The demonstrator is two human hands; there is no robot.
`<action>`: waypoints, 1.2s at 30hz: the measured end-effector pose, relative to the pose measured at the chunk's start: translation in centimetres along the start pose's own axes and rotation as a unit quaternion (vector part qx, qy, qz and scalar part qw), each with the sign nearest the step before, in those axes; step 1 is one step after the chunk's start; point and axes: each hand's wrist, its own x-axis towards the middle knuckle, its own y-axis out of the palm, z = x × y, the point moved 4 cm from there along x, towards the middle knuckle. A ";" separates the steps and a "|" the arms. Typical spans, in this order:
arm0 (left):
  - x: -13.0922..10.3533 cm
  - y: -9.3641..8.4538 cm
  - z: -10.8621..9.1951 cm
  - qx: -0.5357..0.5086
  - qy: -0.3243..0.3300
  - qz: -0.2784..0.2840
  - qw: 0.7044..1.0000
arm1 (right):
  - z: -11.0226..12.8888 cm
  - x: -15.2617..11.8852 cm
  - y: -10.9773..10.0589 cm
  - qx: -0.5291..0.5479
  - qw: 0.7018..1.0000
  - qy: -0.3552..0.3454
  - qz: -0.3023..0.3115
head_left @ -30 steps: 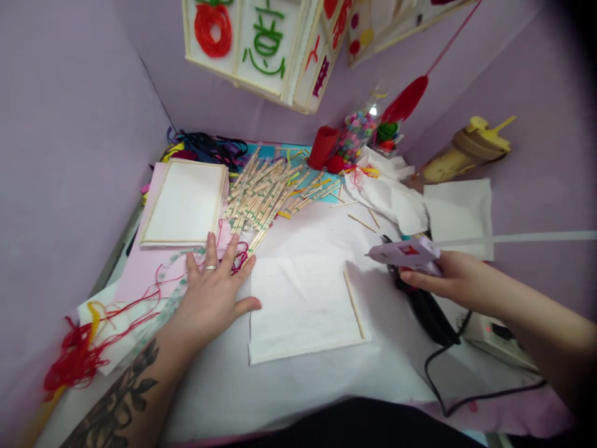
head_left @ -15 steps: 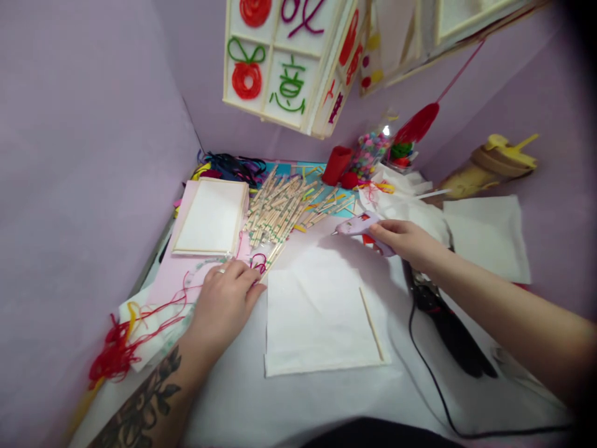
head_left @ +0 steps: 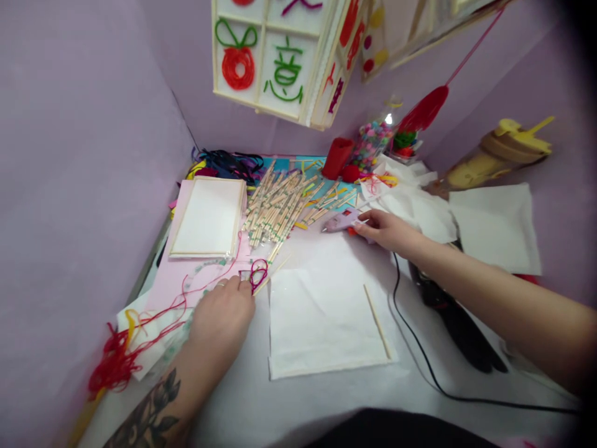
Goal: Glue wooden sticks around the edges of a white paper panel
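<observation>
My right hand (head_left: 387, 231) grips a lilac glue gun (head_left: 342, 221), its nozzle pointing left above the table. My left hand (head_left: 226, 314) is closed at the left of the white sheet; a thin wooden stick (head_left: 275, 272) runs up and right from its fingers, and its fingertips are partly hidden. A purple thread loop (head_left: 258, 274) lies right beside those fingers. The white square sheet (head_left: 321, 323) lies flat between my hands. One wooden strip (head_left: 377, 320) lies along its right side, and a pale strip edges its bottom.
Behind the sheet lies a pile of wooden sticks (head_left: 280, 205). A white framed panel (head_left: 208, 218) is at the left, red yarn (head_left: 114, 361) nearer. A decorated lantern (head_left: 261, 62) hangs overhead. A black cord (head_left: 429, 367), black-handled tool (head_left: 471, 336) and cup (head_left: 494, 155) are at the right.
My right hand has moved the glue gun slightly left. My left hand has drawn back a little and its thumb has tucked in. A stick now shows clear of the pile beside it.
</observation>
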 end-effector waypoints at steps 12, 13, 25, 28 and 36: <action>-1.6 -1.3 -1.3 -0.086 0.151 -0.257 0.951 | 4.0 -12.4 -3.3 -0.150 0.956 -0.225 -0.113; -1.8 -1.4 -1.6 -0.095 0.166 -0.278 0.941 | 4.6 -14.3 -3.2 -0.131 0.957 -0.232 -0.119; -3.1 -3.3 0.0 -0.105 0.245 -0.433 0.861 | 10.8 -17.3 5.2 -0.070 0.940 -0.291 -0.164; -3.4 -3.4 0.3 -0.104 0.259 -0.422 0.863 | 11.6 -16.9 5.6 -0.058 0.943 -0.306 -0.118; -1.3 -2.2 4.5 -0.076 -0.007 -0.357 0.931 | 8.2 -15.7 2.7 -0.003 0.974 -0.147 -0.171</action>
